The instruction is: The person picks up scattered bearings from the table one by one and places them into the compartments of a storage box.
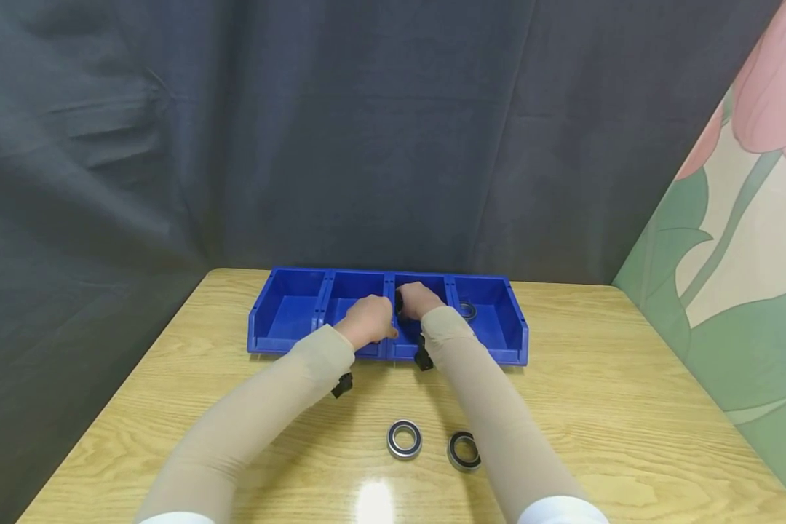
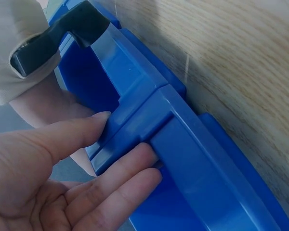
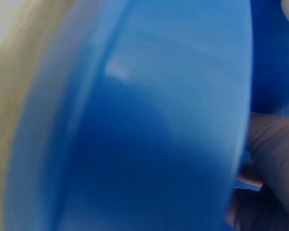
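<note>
Two hands at a row of blue plastic bins, with metal ring bearings nearby.
The left hand straddles the joined side walls of the middle two, thumb and fingers apart on either side; the right hand reaches into the third bin from the left (its fingertips are hidden, so whether they are together or clamped on something cannot be told). Two silver, black-sealed bearings, one left and one right, lie well apart from the bins on the light wood-grain table; another dark ring sits in the rightmost bin.
</note>
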The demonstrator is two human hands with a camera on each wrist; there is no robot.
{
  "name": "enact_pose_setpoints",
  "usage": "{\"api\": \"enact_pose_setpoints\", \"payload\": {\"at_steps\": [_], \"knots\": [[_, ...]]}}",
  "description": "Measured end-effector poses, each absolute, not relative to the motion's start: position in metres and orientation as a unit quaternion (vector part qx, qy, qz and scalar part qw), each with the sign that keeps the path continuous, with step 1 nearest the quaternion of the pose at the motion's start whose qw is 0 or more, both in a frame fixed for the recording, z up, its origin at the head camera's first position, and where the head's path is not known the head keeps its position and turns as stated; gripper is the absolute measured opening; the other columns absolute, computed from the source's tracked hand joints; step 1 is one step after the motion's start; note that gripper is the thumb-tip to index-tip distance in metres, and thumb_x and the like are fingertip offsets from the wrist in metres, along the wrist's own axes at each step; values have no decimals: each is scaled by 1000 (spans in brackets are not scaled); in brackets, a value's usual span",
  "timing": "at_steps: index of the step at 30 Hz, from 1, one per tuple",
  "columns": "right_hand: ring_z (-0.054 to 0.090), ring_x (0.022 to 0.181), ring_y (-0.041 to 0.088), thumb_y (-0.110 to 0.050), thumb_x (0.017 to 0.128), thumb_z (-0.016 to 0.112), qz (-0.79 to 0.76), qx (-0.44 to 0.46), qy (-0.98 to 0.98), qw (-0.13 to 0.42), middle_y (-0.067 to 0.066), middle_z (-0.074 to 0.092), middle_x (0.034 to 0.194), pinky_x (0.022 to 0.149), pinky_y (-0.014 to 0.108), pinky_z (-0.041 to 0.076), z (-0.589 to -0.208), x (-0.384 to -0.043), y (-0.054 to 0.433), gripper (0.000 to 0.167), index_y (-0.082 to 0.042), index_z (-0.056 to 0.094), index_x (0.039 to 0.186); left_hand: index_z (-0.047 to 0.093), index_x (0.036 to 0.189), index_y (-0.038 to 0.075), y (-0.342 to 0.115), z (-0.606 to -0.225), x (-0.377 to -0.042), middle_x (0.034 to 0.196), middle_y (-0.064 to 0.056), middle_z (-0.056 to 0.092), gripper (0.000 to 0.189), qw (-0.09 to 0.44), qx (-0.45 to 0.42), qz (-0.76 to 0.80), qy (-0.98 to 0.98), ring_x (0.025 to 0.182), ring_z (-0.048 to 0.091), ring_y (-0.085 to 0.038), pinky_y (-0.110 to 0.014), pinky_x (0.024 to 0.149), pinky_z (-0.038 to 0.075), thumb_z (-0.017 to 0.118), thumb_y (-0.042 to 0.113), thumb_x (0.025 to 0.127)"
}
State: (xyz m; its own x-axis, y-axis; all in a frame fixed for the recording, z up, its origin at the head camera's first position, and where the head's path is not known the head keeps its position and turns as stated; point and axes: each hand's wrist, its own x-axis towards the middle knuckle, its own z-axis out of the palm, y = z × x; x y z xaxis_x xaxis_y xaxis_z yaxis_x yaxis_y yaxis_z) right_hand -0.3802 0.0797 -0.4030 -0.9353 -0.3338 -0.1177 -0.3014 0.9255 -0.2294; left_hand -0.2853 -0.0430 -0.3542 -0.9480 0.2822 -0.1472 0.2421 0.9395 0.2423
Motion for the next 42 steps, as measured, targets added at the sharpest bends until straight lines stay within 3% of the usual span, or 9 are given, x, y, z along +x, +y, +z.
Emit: {"api": "enact_pose_setpoints", "payload": {"at_steps": [9,14,16,22,30,36,42], "knots": [[59,101,25,-11,89,69,-80,-167,980,66,13,67,110,91,40,49,-405,-380,79,17,-9,69,105,71,71,7,-42,-355,-288,53,1,58,26,91,133,109,981,50,56,-11,-26,50,43,74,29,86],[47,131,33,-19,94,63,-61,-173,979,83,20,51,140,104,44,42,-403,-377,79,48,-5,51,138,70,73,10,-42,-355,-289,56,0,62,24,103,128,112,980,51,58,-12,-27,52,46,73,29,87],[43,134,35,-23,93,65,-63,-177,979,81,22,45,144,105,46,41,-393,-371,78,57,-4,44,143,71,75,10,-42,-354,-289,56,0,62,24,105,123,113,980,51,58,-12,-27,52,46,73,29,87],[57,118,28,-25,91,68,-72,-211,973,53,13,59,132,95,43,49,-347,-343,88,45,-8,57,132,71,71,8,-45,-354,-287,54,0,61,28,111,117,109,981,49,56,-12,-27,51,44,72,31,88],[67,99,25,-25,92,66,-161,-225,959,-58,10,68,114,79,40,54,-303,-289,136,29,-12,65,118,63,62,11,-48,-354,-286,57,-1,63,34,109,112,122,980,49,55,-11,-25,47,42,73,31,87],[67,97,26,-22,93,64,-236,-175,953,-70,11,70,106,80,42,54,-317,-269,173,26,-7,65,114,56,57,12,-49,-352,-284,63,-6,68,39,110,105,132,979,48,54,-11,-25,46,39,73,30,87],[68,92,28,-27,94,64,-223,-134,965,-32,14,71,103,77,43,54,-356,-266,194,31,-4,62,115,53,55,13,-48,-351,-282,57,-3,63,41,114,106,136,978,48,54,-11,-26,48,41,73,29,87]]}}
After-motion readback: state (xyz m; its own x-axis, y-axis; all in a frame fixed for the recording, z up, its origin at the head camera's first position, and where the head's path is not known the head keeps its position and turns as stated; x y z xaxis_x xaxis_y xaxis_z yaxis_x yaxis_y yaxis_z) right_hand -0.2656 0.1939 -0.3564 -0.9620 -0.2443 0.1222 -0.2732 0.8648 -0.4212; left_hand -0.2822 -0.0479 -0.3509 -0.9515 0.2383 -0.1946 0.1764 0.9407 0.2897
